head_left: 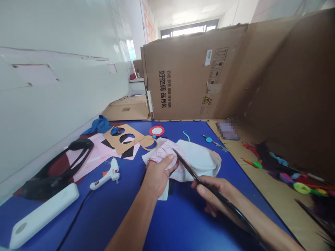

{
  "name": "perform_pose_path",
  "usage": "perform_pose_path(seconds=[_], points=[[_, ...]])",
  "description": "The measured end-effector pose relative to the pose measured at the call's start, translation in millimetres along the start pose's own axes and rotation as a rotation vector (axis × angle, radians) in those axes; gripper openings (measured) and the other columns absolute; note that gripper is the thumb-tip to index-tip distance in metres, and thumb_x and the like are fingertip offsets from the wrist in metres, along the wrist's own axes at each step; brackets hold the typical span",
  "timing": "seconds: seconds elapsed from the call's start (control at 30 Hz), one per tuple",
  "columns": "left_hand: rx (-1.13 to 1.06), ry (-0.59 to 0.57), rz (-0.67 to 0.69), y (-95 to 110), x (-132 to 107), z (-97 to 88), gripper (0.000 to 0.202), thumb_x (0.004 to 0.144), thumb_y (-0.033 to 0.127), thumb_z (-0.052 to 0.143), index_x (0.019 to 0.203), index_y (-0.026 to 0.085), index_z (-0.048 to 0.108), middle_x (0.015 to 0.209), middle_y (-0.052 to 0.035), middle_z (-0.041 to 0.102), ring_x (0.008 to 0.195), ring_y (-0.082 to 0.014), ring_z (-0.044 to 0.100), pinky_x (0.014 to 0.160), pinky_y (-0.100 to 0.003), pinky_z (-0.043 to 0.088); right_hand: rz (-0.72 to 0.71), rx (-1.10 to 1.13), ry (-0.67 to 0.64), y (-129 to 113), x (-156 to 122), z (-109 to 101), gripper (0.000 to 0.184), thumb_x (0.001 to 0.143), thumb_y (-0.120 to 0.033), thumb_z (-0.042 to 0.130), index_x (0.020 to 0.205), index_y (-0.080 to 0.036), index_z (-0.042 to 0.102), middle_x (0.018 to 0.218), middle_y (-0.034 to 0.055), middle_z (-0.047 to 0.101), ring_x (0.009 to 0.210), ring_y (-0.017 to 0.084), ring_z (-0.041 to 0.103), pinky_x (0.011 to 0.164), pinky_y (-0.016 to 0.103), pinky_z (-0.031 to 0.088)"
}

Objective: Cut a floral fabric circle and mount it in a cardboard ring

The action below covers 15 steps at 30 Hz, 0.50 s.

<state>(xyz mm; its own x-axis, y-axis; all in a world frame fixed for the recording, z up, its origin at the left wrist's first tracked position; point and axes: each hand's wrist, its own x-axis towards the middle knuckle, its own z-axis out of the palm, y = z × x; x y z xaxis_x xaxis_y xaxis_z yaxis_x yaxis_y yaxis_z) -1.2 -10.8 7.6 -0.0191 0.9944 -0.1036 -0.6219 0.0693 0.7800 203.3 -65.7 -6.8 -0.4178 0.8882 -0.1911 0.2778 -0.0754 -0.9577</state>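
Our left hand (157, 176) pinches a white patterned cloth (193, 160), our right hand (211, 188) grips long black scissors (225, 202) over it, and a hot glue gun (111, 172) lies left of the cloth.

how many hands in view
2: the left hand grips the white fabric at centre, and the right hand beside it holds the long black scissors. No others show.

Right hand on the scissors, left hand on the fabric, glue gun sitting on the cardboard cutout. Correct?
Not quite. The head view shows the glue gun lying on the blue surface, beside the cardboard cutout, not on it. The rest stands: the right hand holds the scissors, and the left hand holds the fabric.
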Motion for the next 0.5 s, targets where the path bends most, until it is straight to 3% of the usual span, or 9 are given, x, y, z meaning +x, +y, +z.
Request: perform_pose_path(seconds=[0.13,0.27,0.37,0.5], points=[[0.062,0.075,0.002,4.4,3.1,-2.2,0.043,0.067,0.027,0.098,0.104,0.015,0.079,0.109,-0.0129,0.082,0.11,-0.0331,0.076,0.094,-0.049,0.065,0.003,-0.018,0.004,1.9,0.9,2.0,0.066,0.093,-0.084,0.057,0.094,-0.018,0.063,0.066,-0.0041,0.052,0.052,0.011,0.051,0.051,0.023,0.041],[0.173,0.123,-0.039,12.5,5.8,-7.0,0.037,0.077,0.037,0.092,0.101,0.012,0.078,0.103,-0.0169,0.082,0.1,-0.033,0.079,0.085,-0.046,0.067,0.003,0.045,0.021,5.5,3.8,3.9,0.067,0.092,-0.085,0.057,0.095,-0.018,0.064,0.065,-0.0059,0.049,0.049,0.01,0.049,0.056,0.026,0.047],[0.205,0.17,-0.041,16.0,13.9,-10.7,0.031,0.081,0.034,0.089,0.101,0.014,0.076,0.099,-0.0154,0.082,0.097,-0.031,0.079,0.082,-0.044,0.067,0.016,0.094,0.055,6.3,5.5,5.2,0.066,0.09,-0.085,0.06,0.09,-0.019,0.064,0.057,-0.0076,0.046,0.048,0.011,0.048,0.058,0.028,0.05],[0.299,0.132,0.039,24.8,36.9,-4.5,0.027,0.08,0.033,0.088,0.096,0.016,0.075,0.084,-0.011,0.08,0.089,-0.0298,0.078,0.076,-0.039,0.065,0.012,0.171,0.086,5.1,7.9,8.1,0.067,0.087,-0.087,0.063,0.092,-0.02,0.065,0.051,-0.0098,0.042,0.046,0.012,0.048,0.061,0.031,0.055]])
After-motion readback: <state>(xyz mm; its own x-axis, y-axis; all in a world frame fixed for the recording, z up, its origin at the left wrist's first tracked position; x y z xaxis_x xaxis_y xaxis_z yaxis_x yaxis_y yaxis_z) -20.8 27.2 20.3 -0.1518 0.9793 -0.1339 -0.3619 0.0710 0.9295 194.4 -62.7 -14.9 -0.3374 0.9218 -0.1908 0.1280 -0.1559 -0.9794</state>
